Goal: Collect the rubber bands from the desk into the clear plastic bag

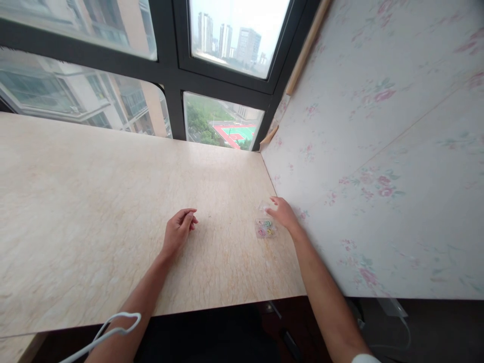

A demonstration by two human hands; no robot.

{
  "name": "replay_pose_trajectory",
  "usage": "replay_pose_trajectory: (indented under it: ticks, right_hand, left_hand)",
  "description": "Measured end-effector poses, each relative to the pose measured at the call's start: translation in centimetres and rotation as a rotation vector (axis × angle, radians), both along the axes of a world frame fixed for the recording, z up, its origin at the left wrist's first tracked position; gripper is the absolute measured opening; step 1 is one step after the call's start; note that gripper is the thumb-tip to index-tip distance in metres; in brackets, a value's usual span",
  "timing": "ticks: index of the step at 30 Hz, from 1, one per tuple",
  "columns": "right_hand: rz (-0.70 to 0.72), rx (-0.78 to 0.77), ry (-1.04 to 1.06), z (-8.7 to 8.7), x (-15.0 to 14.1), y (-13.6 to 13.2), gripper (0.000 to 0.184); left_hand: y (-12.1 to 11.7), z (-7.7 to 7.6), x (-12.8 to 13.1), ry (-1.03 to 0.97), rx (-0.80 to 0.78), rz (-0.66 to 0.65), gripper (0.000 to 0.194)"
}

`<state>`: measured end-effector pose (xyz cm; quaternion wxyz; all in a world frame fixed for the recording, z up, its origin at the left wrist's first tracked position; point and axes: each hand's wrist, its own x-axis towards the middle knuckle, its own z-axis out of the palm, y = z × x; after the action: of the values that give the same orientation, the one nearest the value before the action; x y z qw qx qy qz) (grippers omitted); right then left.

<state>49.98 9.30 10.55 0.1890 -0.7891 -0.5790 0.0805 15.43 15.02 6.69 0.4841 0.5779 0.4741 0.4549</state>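
A small clear plastic box (265, 232) lies on the marble-patterned ledge near the wall. Little coloured coils or rings, pink, green and yellow, show in its compartments. Its clear lid (263, 206) is raised behind it, toward the window. My right hand (283, 213) is at the lid's right side, thumb and forefinger around its edge; the exact contact is hard to see. Left of the box, resting on the ledge, my left hand (179, 230) has its fingers curled and thumb pressed to the forefinger. Whatever may be in that pinch is too small to make out.
The pale ledge (94, 212) runs along dark-framed windows (223, 80). A flowered wall (378, 151) bounds it closely on the right. A white cord loop (121, 322) crosses over my left forearm. The ledge's front edge is close to my body.
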Motion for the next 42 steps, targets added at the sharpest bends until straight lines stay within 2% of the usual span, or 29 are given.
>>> replay_pose_trajectory:
  ticks: [4, 10, 15, 17, 19, 22, 25, 27, 30, 33, 35, 37, 39, 42]
  right_hand:
    - [0.076, -0.116, -0.028, -0.5, 0.0, 3.1, 0.06]
    - [0.156, -0.19, -0.047, -0.1, -0.4, 4.0, 0.057]
    - [0.169, -0.149, -0.015, 0.6, -0.5, 3.7, 0.054]
    - [0.172, -0.059, 0.033, 1.0, -0.7, 3.5, 0.059]
    - [0.166, 0.116, 0.224, 1.6, -1.3, 3.2, 0.064]
    - [0.14, 0.408, 0.756, 3.0, -3.2, 2.3, 0.063]
    - [0.172, 0.583, 1.249, 4.5, -6.2, 0.8, 0.05]
    - [0.196, 0.661, 1.492, 5.2, -8.4, -0.4, 0.039]
    - [0.175, 0.716, 1.716, 5.4, -11.5, -1.9, 0.033]
    - [0.153, 0.719, 1.83, 5.3, -13.8, -3.0, 0.033]
    - [0.152, 0.703, 1.879, 5.3, -14.8, -3.6, 0.033]
    - [0.158, 0.701, 1.901, 5.3, -15.3, -4.2, 0.033]
    - [0.169, 0.725, 1.872, 5.3, -15.4, -4.9, 0.034]
    - [0.198, 0.744, 1.704, 4.9, -14.7, -5.9, 0.039]
  left_hand:
    - [0.1, -0.2, -0.1, -0.02, -0.004, 0.007, 0.034]
    - [0.3, -0.3, -0.2, -0.004, -0.005, -0.011, 0.034]
    - [0.3, -0.3, -0.2, 0.004, 0.003, -0.013, 0.034]
    - [0.2, -0.3, -0.2, -0.003, 0.004, -0.018, 0.034]
    - [0.2, -0.4, -0.2, -0.009, 0.007, -0.02, 0.034]
    - [0.2, -0.5, -0.2, -0.002, 0.015, -0.025, 0.034]
    - [0.0, -0.6, -0.2, 0.008, 0.032, -0.004, 0.033]
    - [-0.6, -0.4, 0.1, 0.021, 0.045, 0.025, 0.032]
    - [-2.5, 1.3, 1.3, 0.042, 0.08, 0.003, 0.029]
    - [-5.2, 4.5, 3.2, 0.025, 0.196, -0.064, 0.028]
    - [-6.9, 6.8, 4.6, 0.009, 0.288, -0.098, 0.039]
    - [-8.1, 8.5, 5.8, -0.018, 0.353, -0.14, 0.06]
    - [-8.7, 9.3, 6.8, -0.047, 0.361, -0.172, 0.073]
    - [-9.0, 9.3, 7.8, -0.087, 0.326, -0.218, 0.073]
